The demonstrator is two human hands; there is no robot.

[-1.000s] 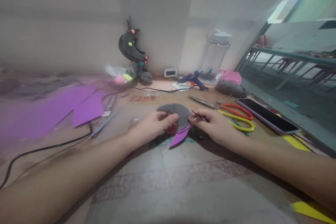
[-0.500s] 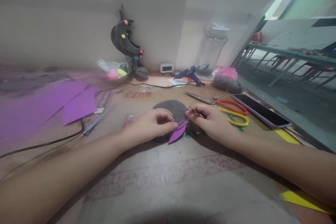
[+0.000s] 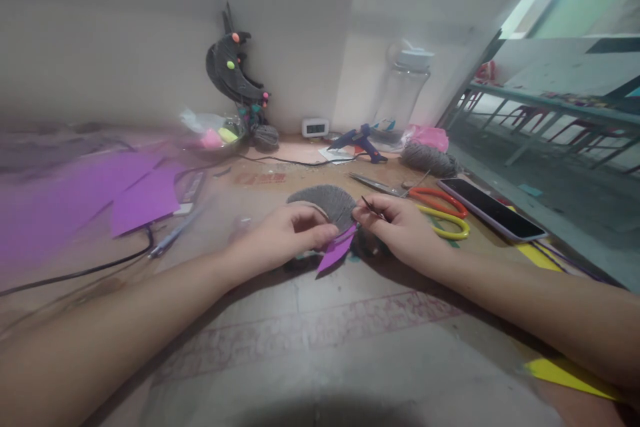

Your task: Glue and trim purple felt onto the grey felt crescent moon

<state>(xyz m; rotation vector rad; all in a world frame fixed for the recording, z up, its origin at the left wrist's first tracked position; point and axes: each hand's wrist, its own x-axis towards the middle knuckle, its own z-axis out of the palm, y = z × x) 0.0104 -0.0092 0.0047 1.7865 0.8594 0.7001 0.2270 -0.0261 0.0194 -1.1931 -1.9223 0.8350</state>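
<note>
My left hand [image 3: 285,237] is closed on a purple paper shape [image 3: 336,251] partly wrapped in grey yarn [image 3: 327,201], thumb on top near its edge. My right hand [image 3: 397,227] pinches a thin dark strand or needle [image 3: 369,207] right beside the grey wrapped part. Both hands meet over the middle of the brown table [image 3: 310,340]. The purple tip sticks out below between the two hands.
Orange and yellow scissors [image 3: 440,210], metal tweezers [image 3: 375,183], a phone [image 3: 490,208] and a grey yarn skein [image 3: 427,158] lie to the right. A blue glue gun [image 3: 357,141], clear jar [image 3: 403,97] and black crescent ornament [image 3: 233,77] stand behind. Purple sheets [image 3: 145,197] and a black cable [image 3: 75,273] lie left.
The view has drifted slightly, so everything sits a little lower-left in frame. Both hands have stayed closed on the wrapped shape and the thin strand, shifting only slightly.
</note>
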